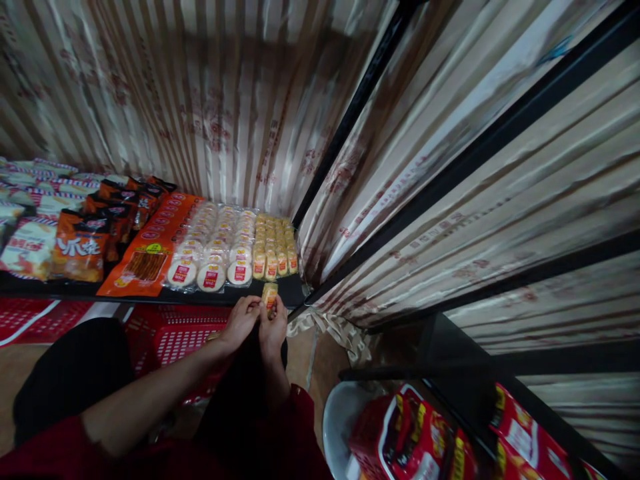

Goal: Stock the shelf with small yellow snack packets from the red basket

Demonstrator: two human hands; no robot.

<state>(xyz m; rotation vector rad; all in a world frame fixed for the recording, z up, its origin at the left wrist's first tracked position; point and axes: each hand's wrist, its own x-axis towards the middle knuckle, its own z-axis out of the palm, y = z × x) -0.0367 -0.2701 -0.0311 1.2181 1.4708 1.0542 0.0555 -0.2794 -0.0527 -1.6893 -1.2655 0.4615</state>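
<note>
A small yellow wrapped snack with an orange label is held upright in front of the shelf edge. My right hand grips it from below, thumb and fingers on its sides. My left hand is closed, with its fingertips pinched against the packet's left side. Just beyond are rows of matching yellow snack packets on the black shelf. To their left stand rows of round white wrapped crackers with red labels.
Left along the shelf lie an orange snack bag, black-and-orange bags and white striped bags. Below is a red plastic basket. Black frame bars and curtains enclose the shelf; red packages sit at lower right.
</note>
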